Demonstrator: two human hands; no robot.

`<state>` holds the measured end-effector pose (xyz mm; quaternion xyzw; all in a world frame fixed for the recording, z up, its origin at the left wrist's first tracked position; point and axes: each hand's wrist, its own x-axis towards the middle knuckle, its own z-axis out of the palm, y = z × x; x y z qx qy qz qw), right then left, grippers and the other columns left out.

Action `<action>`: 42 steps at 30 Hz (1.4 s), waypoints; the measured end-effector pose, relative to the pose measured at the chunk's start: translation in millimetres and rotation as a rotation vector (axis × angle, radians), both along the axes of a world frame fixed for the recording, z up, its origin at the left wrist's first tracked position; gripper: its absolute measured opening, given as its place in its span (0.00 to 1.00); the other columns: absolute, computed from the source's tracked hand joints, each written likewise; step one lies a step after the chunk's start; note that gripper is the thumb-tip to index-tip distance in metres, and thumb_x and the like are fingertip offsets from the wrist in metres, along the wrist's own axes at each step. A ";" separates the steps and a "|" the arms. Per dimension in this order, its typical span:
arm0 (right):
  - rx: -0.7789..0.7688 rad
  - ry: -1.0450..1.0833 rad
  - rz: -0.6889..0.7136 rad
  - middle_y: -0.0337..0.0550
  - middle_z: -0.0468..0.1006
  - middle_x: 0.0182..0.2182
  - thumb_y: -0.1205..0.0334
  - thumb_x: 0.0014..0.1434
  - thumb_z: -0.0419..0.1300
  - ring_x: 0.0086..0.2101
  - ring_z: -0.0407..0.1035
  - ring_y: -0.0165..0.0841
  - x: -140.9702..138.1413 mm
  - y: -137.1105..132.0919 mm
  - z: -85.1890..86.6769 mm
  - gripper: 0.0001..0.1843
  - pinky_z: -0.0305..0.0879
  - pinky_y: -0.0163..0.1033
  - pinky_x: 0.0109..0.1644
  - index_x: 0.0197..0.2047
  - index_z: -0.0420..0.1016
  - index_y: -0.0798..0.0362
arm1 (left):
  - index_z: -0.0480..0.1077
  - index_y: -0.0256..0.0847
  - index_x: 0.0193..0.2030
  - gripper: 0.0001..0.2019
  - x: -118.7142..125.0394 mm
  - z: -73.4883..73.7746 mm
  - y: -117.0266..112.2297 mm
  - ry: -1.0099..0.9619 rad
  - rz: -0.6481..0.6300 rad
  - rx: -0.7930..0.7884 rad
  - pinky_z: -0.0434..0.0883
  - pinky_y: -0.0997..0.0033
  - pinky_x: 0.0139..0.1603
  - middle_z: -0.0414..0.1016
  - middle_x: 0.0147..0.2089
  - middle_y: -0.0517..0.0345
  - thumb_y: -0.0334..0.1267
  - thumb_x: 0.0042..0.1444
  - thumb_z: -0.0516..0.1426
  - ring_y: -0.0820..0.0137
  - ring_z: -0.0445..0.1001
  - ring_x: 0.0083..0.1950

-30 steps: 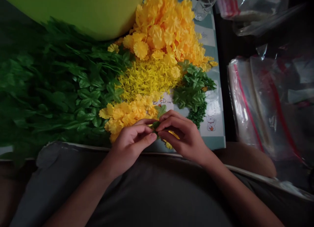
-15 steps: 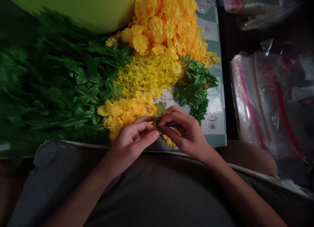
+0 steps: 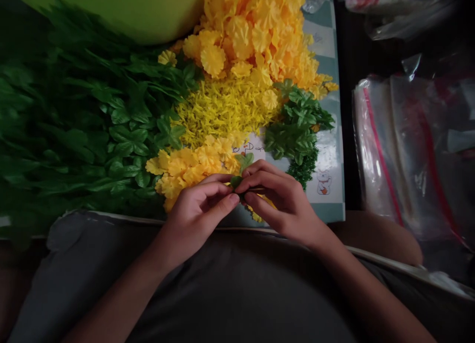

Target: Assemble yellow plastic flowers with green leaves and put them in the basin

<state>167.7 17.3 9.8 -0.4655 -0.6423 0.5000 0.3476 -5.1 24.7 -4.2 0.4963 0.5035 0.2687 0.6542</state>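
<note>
Both hands meet low in the middle of the view, their fingertips pinched round a small green artificial leaf piece (image 3: 235,181). My left hand (image 3: 202,204) grips it between thumb and fingers from the left. From the right, my right hand (image 3: 278,197) pinches the same piece; its stem end is hidden by the fingers. Orange-yellow artificial flower heads (image 3: 193,165) lie just beyond my left hand. A small heap of green leaf pieces (image 3: 295,135) is beyond my right hand, with finer dark green bits (image 3: 305,167) next to it.
Large green leaves (image 3: 92,130) are heaped at the left. Thin yellow pieces (image 3: 222,108) and a tall heap of orange-yellow flowers (image 3: 256,31) lie on the patterned board (image 3: 330,155). A lime-green container (image 3: 122,11) stands behind. Clear zip bags (image 3: 382,150) lie at the right.
The fingertips have drawn slightly closer round the leaf piece, and the left thumb now covers the small yellow part seen before. The view has shifted slightly.
</note>
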 end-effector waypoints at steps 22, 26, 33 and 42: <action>-0.212 0.155 0.049 0.43 0.68 0.40 0.68 0.58 0.61 0.45 0.66 0.32 6.3 2.8 -2.6 0.05 0.68 0.39 0.48 0.39 0.75 0.53 | 0.76 0.42 0.26 0.07 -2.6 -0.4 0.7 -0.113 0.022 -0.097 0.66 0.68 0.55 0.76 0.32 0.58 0.37 0.52 0.60 0.64 0.70 0.54; -0.206 0.156 0.053 0.43 0.68 0.40 0.69 0.58 0.61 0.44 0.66 0.31 7.0 3.6 -4.0 0.05 0.68 0.38 0.47 0.39 0.75 0.53 | 0.76 0.43 0.25 0.07 -3.3 -0.5 0.5 -0.138 0.026 -0.102 0.65 0.73 0.55 0.74 0.31 0.60 0.36 0.53 0.60 0.67 0.70 0.53; -0.210 0.148 0.051 0.42 0.68 0.39 0.71 0.58 0.60 0.42 0.67 0.29 6.5 3.8 -3.0 0.05 0.68 0.36 0.45 0.38 0.74 0.54 | 0.75 0.43 0.25 0.08 -2.9 -1.8 0.7 -0.144 -0.003 -0.088 0.65 0.75 0.55 0.75 0.38 0.61 0.36 0.54 0.60 0.70 0.70 0.52; -0.167 0.104 0.011 0.43 0.67 0.39 0.74 0.56 0.58 0.42 0.67 0.30 2.6 2.6 -3.3 0.07 0.68 0.38 0.46 0.37 0.72 0.55 | 0.76 0.42 0.29 0.05 -2.3 -1.5 -1.7 -0.105 -0.008 -0.051 0.65 0.71 0.57 0.73 0.48 0.58 0.38 0.53 0.61 0.67 0.69 0.56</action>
